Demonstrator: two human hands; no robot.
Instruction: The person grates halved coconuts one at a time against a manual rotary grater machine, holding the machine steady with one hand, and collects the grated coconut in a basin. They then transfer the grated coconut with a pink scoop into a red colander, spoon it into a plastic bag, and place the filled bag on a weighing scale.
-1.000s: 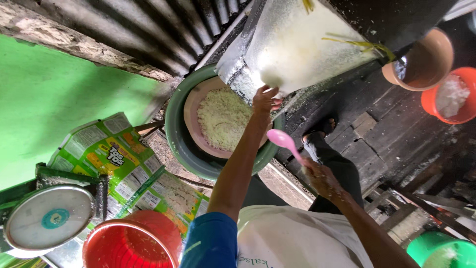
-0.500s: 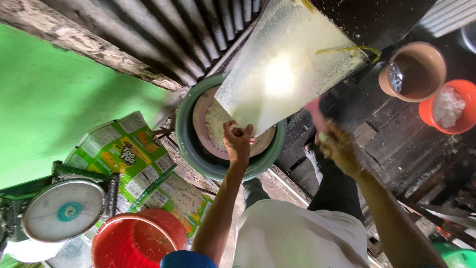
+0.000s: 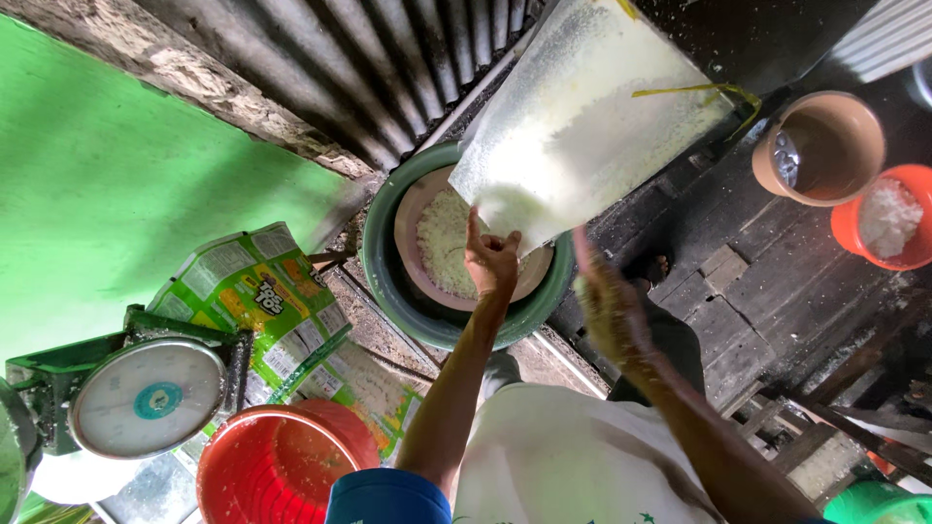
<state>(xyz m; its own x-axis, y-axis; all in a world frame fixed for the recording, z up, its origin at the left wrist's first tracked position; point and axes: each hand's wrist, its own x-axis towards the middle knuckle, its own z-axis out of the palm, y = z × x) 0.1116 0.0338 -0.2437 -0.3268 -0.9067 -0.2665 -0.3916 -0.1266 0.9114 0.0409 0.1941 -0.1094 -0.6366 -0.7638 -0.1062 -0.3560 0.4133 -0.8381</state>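
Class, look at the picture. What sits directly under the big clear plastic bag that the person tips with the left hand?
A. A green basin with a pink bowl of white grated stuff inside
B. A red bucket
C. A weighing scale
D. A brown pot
A: the left hand lifts the plastic bag over the green basin, where the pink bowl holds white grated stuff.

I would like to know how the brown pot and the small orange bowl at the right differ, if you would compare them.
The brown pot is dull brown; the small orange bowl is bright orange. The brown pot holds no white powder, only something shiny at its wall, while the small orange bowl is heaped with white powder. The brown pot looks deeper and lies wholly in view; the small orange bowl is cut by the picture's edge. Both are round, open-topped and stand on dark planks.
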